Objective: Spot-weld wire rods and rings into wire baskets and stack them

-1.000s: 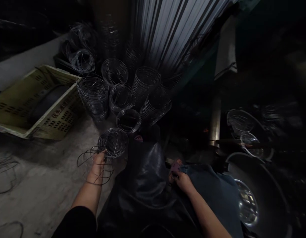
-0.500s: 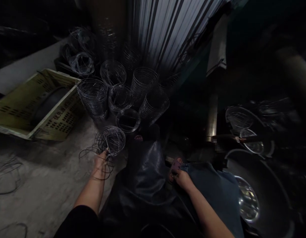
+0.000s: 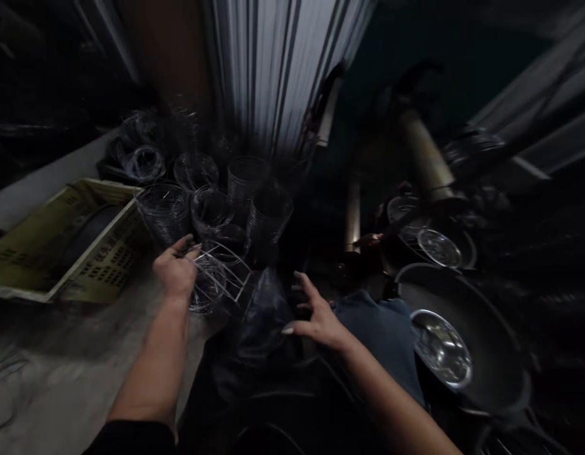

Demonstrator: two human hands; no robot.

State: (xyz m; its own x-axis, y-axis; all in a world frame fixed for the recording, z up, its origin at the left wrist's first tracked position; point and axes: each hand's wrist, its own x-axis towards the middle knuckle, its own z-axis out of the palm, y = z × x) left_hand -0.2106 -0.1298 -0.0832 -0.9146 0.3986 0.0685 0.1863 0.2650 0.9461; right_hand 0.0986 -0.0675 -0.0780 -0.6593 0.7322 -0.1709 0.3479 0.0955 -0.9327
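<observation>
My left hand is closed on a thin metal wire frame with crossing bars, held up over the stacks of wire rings on the floor. Just below that frame lies a small loose stack of wire rings, partly covered by it. My right hand hovers above my lap with its fingers apart and nothing in them. Under it is a dark shiny apron across my legs.
A yellow plastic crate stands on the left, beside several tall stacks of wire rings. On the right, a large dark round basin holds a shiny metal bowl. Upright metal cylinders stand behind it.
My left hand has risen from the small ring stack and now holds up the wire frame. My right hand has lifted off my knee and spread its fingers. The view has shifted right.
</observation>
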